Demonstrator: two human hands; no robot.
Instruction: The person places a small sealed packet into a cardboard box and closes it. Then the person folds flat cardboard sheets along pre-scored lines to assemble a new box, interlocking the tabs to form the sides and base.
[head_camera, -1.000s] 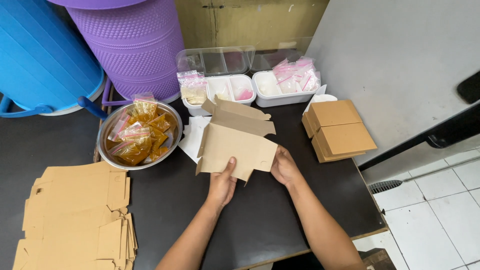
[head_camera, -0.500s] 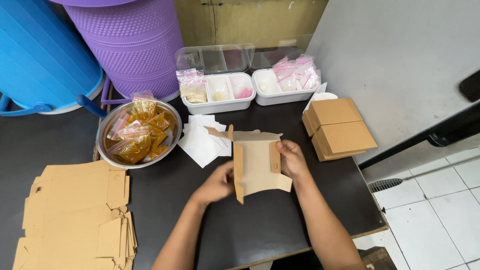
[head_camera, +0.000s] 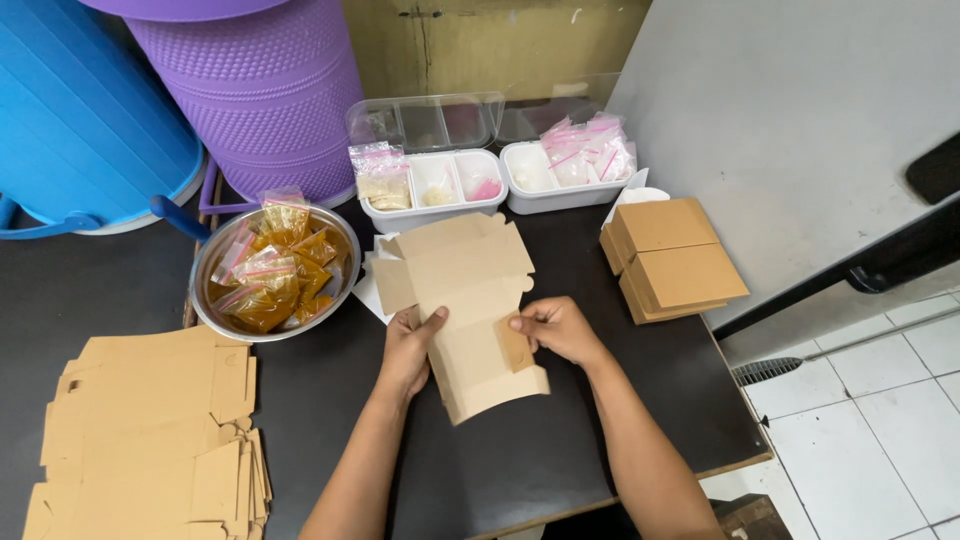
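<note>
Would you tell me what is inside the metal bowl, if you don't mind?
The metal bowl holds small clear bags of yellow-orange powder, piled up; whatever lies beneath the pile is covered.

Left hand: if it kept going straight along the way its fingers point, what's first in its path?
The left hand points up and away across the table, already on the unfolded cardboard box blank. Past the blank's far edge, the white compartment tray looks like the next thing, though depth is unclear.

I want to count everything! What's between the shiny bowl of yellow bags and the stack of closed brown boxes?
In the head view, the half-folded cardboard box lies between the metal bowl and the stacked boxes, held by both hands.
</note>
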